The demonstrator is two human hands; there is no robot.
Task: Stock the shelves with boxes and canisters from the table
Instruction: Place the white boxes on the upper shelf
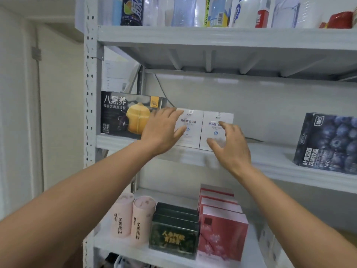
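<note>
2 hands: left hand (162, 130), right hand (231, 144). 3 stocked levels. On the middle shelf (270, 163): 2 white boxes (193, 134), 1 black box (123, 115), 1 blueberry box (328, 142). On the lower shelf (119, 246): 2 pink canisters (122, 217), about 3 dark green boxes (173, 235), about 4 red boxes (222, 233). On the top shelf (212, 35): bottles (132, 10), too crowded and cropped to count.

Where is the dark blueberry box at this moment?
In the head view the blueberry box stands at the right of the middle shelf, a gap apart from the two white boxes to its left.
</note>
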